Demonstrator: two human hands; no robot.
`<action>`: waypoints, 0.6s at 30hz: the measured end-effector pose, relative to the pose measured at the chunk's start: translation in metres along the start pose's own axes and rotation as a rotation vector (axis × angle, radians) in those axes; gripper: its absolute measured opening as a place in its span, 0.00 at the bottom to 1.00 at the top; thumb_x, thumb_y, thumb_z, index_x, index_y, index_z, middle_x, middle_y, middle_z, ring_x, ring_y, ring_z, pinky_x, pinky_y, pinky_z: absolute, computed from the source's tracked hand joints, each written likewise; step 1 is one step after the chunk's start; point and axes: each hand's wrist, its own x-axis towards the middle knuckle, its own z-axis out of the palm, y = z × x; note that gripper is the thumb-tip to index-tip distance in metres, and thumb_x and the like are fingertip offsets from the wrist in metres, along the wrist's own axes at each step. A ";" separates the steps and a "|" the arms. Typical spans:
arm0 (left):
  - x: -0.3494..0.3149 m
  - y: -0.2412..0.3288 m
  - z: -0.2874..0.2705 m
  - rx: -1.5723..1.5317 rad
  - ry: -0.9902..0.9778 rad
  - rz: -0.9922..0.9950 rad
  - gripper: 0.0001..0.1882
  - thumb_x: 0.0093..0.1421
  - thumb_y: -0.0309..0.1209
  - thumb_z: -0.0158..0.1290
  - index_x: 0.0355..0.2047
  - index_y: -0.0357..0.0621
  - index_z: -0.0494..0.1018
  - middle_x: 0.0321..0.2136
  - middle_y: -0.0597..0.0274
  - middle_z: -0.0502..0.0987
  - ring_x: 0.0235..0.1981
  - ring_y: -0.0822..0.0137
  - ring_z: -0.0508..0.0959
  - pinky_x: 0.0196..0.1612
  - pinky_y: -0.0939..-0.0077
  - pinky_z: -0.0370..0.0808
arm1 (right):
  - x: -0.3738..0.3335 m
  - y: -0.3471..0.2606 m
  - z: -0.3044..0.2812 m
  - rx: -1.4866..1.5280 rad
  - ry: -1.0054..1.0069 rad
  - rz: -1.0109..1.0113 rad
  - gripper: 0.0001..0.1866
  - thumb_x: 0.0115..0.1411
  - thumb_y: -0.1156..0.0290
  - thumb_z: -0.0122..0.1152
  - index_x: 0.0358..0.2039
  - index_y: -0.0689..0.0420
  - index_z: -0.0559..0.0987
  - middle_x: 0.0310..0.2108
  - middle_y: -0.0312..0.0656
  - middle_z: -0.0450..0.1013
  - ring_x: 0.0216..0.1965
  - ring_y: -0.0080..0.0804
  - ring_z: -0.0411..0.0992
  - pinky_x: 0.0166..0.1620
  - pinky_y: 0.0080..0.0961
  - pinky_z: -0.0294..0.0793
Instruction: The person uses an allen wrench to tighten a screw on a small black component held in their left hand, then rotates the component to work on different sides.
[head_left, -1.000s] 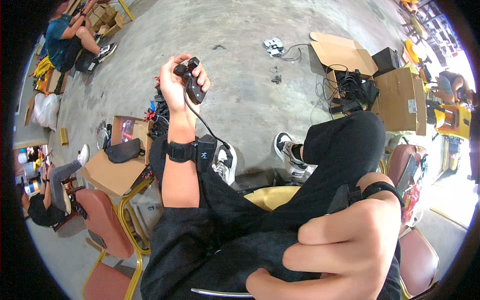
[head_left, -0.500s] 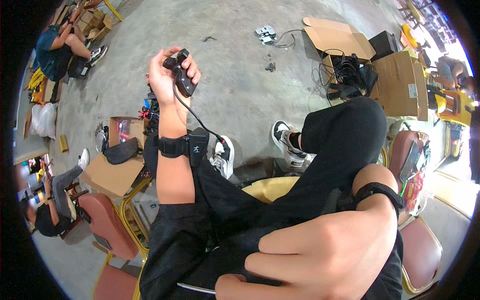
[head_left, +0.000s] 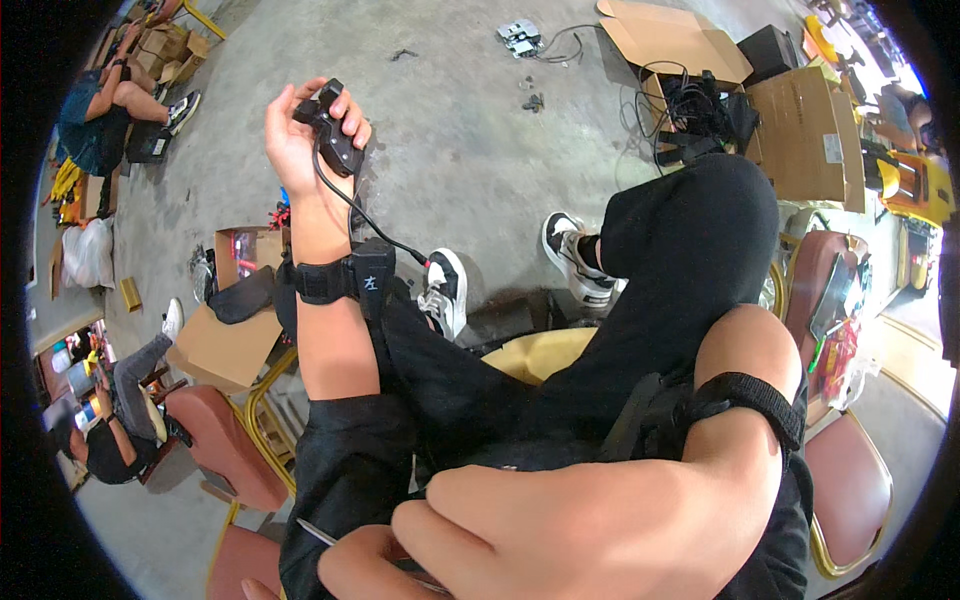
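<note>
My left hand (head_left: 318, 135) is stretched out ahead, palm turned up, with its fingers curled round a small black hand-held device (head_left: 337, 145). A black cable (head_left: 375, 222) runs from the device to a black module (head_left: 373, 280) strapped on my left wrist. Close to the camera, my right hand (head_left: 520, 530) is bent across my lap with its fingers curled. A thin, pointed metal tool (head_left: 316, 531) sticks out past its fingers, over my left sleeve (head_left: 345, 470). The rest of that tool is hidden, so its kind is unclear. A black strap (head_left: 750, 395) circles my right wrist.
An opened cardboard box (head_left: 690, 120) full of black cables stands ahead on the right. A small metal part (head_left: 520, 38) lies on the floor. Brown chairs (head_left: 225, 440) flank me. Two people (head_left: 115, 435) sit at the left, one (head_left: 95, 110) farther off.
My left hand with the black device has shifted left and slightly upward. My right hand has moved left and lower, toward my left sleeve, and the metal tool with it.
</note>
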 end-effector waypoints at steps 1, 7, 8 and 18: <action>0.001 0.000 0.000 0.025 0.023 0.002 0.20 0.63 0.43 0.40 0.34 0.39 0.73 0.22 0.60 0.64 0.22 0.65 0.65 0.23 0.71 0.63 | 0.000 0.000 0.001 0.004 -0.001 0.015 0.37 0.41 0.65 0.59 0.58 0.44 0.69 0.30 0.37 0.64 0.22 0.25 0.61 0.23 0.19 0.60; 0.003 -0.002 0.000 0.051 0.014 -0.015 0.19 0.62 0.44 0.40 0.33 0.41 0.72 0.22 0.59 0.65 0.21 0.64 0.66 0.24 0.70 0.64 | 0.004 -0.005 0.013 0.031 0.003 0.094 0.34 0.42 0.66 0.60 0.55 0.48 0.70 0.30 0.39 0.66 0.22 0.26 0.62 0.23 0.20 0.61; 0.002 -0.001 0.003 0.044 -0.002 -0.008 0.20 0.63 0.43 0.40 0.35 0.38 0.72 0.23 0.59 0.64 0.23 0.65 0.64 0.25 0.70 0.62 | 0.005 -0.005 0.014 0.032 0.006 0.106 0.34 0.42 0.66 0.60 0.55 0.48 0.70 0.30 0.39 0.66 0.22 0.26 0.63 0.23 0.20 0.61; 0.005 -0.005 -0.003 0.022 -0.047 -0.036 0.20 0.62 0.41 0.41 0.36 0.35 0.72 0.24 0.59 0.62 0.25 0.64 0.62 0.26 0.71 0.61 | 0.011 -0.011 0.028 0.063 -0.044 0.190 0.29 0.45 0.69 0.60 0.51 0.54 0.72 0.30 0.42 0.69 0.22 0.27 0.65 0.22 0.20 0.62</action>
